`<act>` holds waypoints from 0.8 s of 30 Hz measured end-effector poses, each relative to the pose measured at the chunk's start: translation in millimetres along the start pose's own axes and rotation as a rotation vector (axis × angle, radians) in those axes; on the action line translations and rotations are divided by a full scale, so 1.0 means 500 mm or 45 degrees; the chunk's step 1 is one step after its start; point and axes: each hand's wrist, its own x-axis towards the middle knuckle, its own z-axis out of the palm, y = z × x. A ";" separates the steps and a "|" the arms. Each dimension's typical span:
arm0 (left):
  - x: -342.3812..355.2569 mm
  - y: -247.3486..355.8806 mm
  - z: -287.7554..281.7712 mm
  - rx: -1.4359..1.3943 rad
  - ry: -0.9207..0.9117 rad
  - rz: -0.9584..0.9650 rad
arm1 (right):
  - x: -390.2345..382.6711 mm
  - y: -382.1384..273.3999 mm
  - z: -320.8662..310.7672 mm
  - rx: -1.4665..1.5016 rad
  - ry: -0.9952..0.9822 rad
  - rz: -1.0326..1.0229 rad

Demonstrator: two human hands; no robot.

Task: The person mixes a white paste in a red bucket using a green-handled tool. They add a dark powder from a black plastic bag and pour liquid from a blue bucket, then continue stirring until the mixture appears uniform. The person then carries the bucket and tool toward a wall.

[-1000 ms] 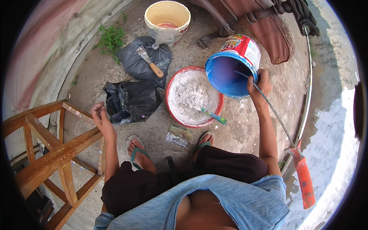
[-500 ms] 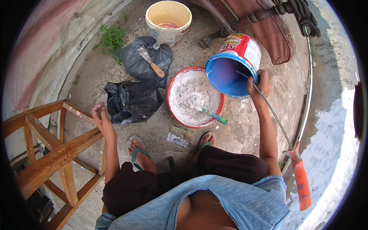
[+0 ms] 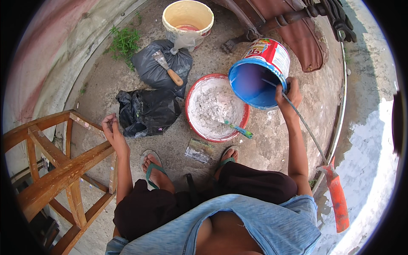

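Note:
My right hand [image 3: 289, 94] grips the rim of a tipped bucket [image 3: 278, 57], red and white outside and blue inside. Pinched against that rim is a thin metal rod with an orange handle [image 3: 338, 202]; its far end reaches into the bucket's mouth. The bucket tilts over the right edge of a red-rimmed basin [image 3: 191, 117] holding lumpy whitish paste [image 3: 212, 102]. A small tool with a green handle [image 3: 239, 128] stands in the paste. My left hand [image 3: 112, 131], empty with loosely bent fingers, is beside a wooden frame [image 3: 72, 168] and a crumpled black plastic bag [image 3: 146, 112].
A putty knife [image 3: 167, 68] lies on a full dark bag [image 3: 157, 57]. Behind it stands a cream bucket [image 3: 187, 15]. A flat scraper blade [image 3: 199, 151] rests near my feet. Dark carved furniture [image 3: 293, 29] is at the far right, a green weed [image 3: 124, 44] far left.
The bucket has shifted very slightly to the right in my right hand. The rod's orange handle has swung a little to the right. My left hand stays nearly still.

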 end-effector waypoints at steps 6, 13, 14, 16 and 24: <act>-0.001 0.009 -0.003 -0.025 0.043 -0.018 | 0.049 0.013 -0.018 0.487 0.008 0.244; 0.006 0.014 -0.010 -0.022 0.036 -0.015 | 0.159 -0.072 -0.078 0.783 -0.139 0.246; 0.007 0.012 -0.007 -0.054 0.040 -0.027 | 0.179 -0.098 -0.080 0.828 -0.141 0.206; 0.003 0.015 0.000 -0.090 0.051 -0.022 | 0.215 -0.149 -0.075 0.908 -0.190 0.185; 0.011 0.007 -0.009 -0.207 0.059 0.007 | 0.316 -0.347 0.020 1.198 -0.276 -0.114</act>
